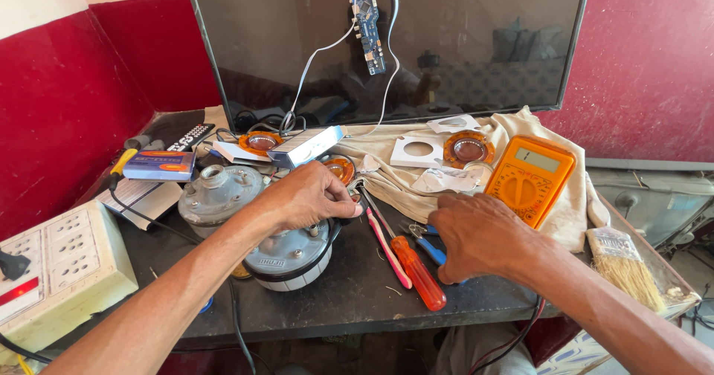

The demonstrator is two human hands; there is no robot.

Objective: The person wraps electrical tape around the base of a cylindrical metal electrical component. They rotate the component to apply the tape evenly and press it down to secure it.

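A large dark flat screen point(446, 40) leans against the red wall behind the bench point(349, 301), a small blue and orange box point(158, 165) lies at the left, a pale grey carton point(306, 145) sits mid-bench, and an orange multimeter point(529, 179) with a small grey display point(537, 159) rests at right.

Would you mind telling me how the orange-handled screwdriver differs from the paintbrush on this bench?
The screwdriver has a translucent orange handle and a thin metal shaft; the paintbrush has pale splayed bristles. The screwdriver lies mid-bench between the left hand and the right hand; the paintbrush sits at the bench's right edge. Both lie flat, unheld.
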